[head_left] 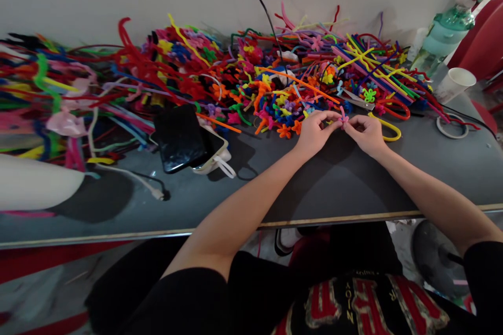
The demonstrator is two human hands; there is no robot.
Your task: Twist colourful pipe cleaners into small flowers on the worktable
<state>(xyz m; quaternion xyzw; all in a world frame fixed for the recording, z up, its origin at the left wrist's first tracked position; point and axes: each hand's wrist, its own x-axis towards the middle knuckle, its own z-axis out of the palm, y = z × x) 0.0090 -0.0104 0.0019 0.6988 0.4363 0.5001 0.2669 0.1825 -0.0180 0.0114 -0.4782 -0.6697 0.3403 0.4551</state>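
Between my two hands is a small pink pipe cleaner piece (344,116), with one end sticking up. My left hand (316,131) pinches it from the left, thumb and fingers together. From the other side my right hand (366,133) closes on the same piece with its fingertips. Just behind them lie scissors (358,100) and a lime green pipe cleaner flower (369,95). A yellow pipe cleaner loop (390,130) rests beside my right hand. Orange pipe cleaner flowers (284,131) lie left of my left hand.
Heaped pipe cleaners (184,78) run along the wall at the back of the grey table (440,178). A black phone (178,138) and a charging cable (133,175) lie to the left. At right stand a paper cup (456,85), a green bottle (444,36) and a tape roll (451,126).
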